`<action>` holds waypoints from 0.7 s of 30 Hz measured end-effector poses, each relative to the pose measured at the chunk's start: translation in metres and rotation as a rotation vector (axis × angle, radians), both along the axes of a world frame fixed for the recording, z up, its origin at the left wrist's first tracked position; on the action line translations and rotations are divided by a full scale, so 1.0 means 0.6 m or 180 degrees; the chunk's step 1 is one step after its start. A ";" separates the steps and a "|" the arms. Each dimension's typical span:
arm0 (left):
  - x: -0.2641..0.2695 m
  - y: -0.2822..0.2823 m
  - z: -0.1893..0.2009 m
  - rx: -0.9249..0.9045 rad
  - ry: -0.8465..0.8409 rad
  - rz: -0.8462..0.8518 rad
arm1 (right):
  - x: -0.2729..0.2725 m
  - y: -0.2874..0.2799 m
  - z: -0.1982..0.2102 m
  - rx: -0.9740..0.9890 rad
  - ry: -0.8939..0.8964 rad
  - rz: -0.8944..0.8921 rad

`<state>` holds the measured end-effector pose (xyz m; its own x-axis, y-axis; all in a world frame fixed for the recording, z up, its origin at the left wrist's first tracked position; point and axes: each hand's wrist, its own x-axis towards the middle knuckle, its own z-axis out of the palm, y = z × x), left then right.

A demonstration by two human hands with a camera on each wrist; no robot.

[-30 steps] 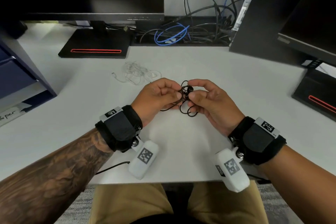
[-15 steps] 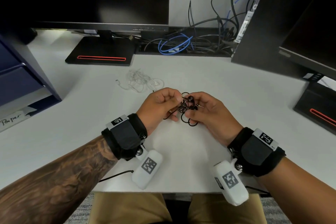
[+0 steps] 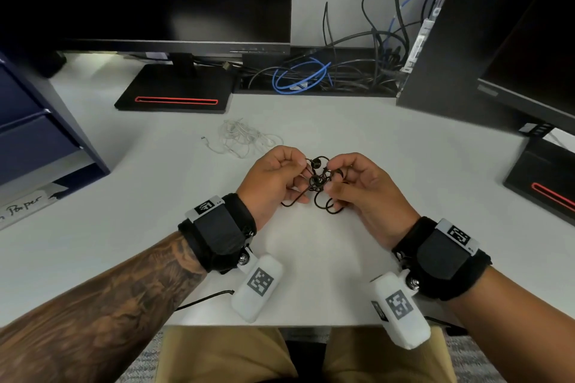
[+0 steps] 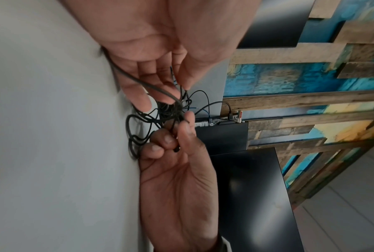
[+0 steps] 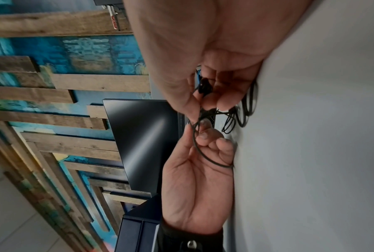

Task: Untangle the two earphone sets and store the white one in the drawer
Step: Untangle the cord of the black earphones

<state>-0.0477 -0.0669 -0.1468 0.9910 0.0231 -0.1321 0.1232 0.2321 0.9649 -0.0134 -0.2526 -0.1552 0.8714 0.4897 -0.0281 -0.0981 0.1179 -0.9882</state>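
head view: my left hand and right hand both pinch black earphones, knot between fingertips, loops drooping onto desk. white earphones lie loose just beyond left hand, apart from it.
left wrist view: thumb and fingers nip black cord.
right wrist view: earbud held inside curled fingers.

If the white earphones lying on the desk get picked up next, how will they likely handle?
Probably floppy: the white earphones lie as a loose heap of thin cord on the desk, so strands would likely dangle and trail. They look light for their spread. Pushing would likely drag or bunch the heap, not roll it.
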 end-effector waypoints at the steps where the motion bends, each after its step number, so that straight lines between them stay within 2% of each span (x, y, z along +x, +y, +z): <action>1: 0.000 -0.001 0.000 0.0056 0.0010 -0.0036 | -0.001 0.000 0.000 0.0017 0.0017 -0.0029; 10: -0.003 -0.003 0.009 0.0571 0.0038 -0.0256 | -0.007 0.002 0.011 0.0175 0.0273 -0.0317; 13: -0.006 -0.002 0.009 0.0965 -0.0114 -0.0416 | -0.007 0.001 0.012 0.0193 0.0294 -0.0321; 16: -0.006 -0.003 0.008 0.1151 -0.0233 -0.0285 | -0.007 0.001 0.013 0.0227 0.0336 -0.0327; 21: -0.006 0.001 0.009 0.1095 -0.0160 -0.0113 | -0.004 0.001 0.008 0.0215 0.0324 -0.0359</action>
<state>-0.0512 -0.0662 -0.1413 0.9970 0.0233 -0.0734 0.0755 -0.1115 0.9909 -0.0157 -0.2523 -0.1503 0.9153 0.3926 -0.0895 -0.1798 0.1996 -0.9632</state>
